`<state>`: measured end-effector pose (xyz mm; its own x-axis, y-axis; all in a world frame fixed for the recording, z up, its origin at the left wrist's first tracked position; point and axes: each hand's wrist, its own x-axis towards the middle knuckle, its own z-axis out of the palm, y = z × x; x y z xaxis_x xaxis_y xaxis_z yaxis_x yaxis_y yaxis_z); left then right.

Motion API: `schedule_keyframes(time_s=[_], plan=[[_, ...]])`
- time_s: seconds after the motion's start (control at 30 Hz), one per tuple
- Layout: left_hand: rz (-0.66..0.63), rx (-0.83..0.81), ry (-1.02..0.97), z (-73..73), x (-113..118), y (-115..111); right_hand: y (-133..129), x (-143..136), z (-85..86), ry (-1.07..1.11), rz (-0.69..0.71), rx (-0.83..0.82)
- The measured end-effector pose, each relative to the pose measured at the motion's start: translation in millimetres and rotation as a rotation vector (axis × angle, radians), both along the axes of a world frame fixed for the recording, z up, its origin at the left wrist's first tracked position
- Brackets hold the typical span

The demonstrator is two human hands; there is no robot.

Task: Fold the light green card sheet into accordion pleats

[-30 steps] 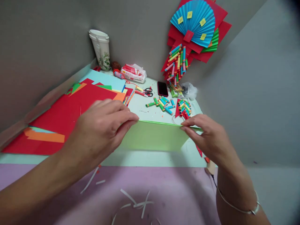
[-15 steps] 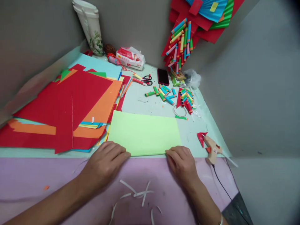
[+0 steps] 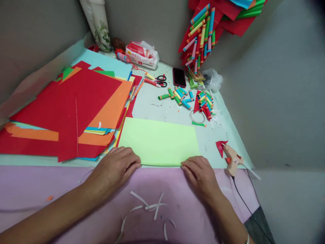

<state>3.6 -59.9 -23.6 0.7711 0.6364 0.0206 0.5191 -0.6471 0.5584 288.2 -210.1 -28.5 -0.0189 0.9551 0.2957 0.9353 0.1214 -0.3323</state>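
A light green sheet of paper (image 3: 159, 142) lies on the pale table covering, its near edge doubled as if folded. My left hand (image 3: 119, 166) pinches the near left corner, thumb and fingers pressed together on the edge. At the near right corner, my right hand (image 3: 200, 173) grips the same edge in the same way. Between the two hands the edge runs nearly straight along the border of the lilac surface (image 3: 157, 183). Several thin white paper strips (image 3: 154, 206) lie on that surface, closer to me.
A stack of red and orange paper (image 3: 68, 108) fills the left side. A hot glue gun (image 3: 233, 161) with a cord rests at the right. Rolled paper tubes (image 3: 181, 98), scissors (image 3: 161, 81), a phone (image 3: 179, 77), a tissue pack (image 3: 142, 55) and a tall cup (image 3: 100, 28) stand farther back.
The view has tilted slightly, so most things sit a little higher. Both hands keep their hold on the near edge of the green paper, which has barely moved.
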Motion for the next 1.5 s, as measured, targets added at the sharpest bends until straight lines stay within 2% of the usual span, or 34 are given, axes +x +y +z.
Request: schedule_keyframes(time_s=[0.27,0.53,0.83,1.0,1.37,1.5], plan=[[0.037,-0.114,0.039,4.0,1.8,6.9,-0.2,1.6,-2.2,0.051,-0.057,-0.042],[0.039,-0.142,0.080,4.3,2.1,10.3,3.1,7.8,6.8,0.174,-0.119,-0.205],[0.153,-0.168,0.115,13.2,9.0,8.1,14.4,10.2,18.5,0.343,-0.269,-0.380],[0.164,-0.181,0.150,17.6,11.6,10.6,20.9,12.4,26.7,0.407,-0.329,-0.484],[0.219,-0.215,0.216,21.1,12.7,11.5,26.1,13.0,32.3,0.423,-0.398,-0.586],[0.204,-0.215,0.207,21.5,11.6,11.4,26.1,14.8,32.2,0.406,-0.432,-0.594]])
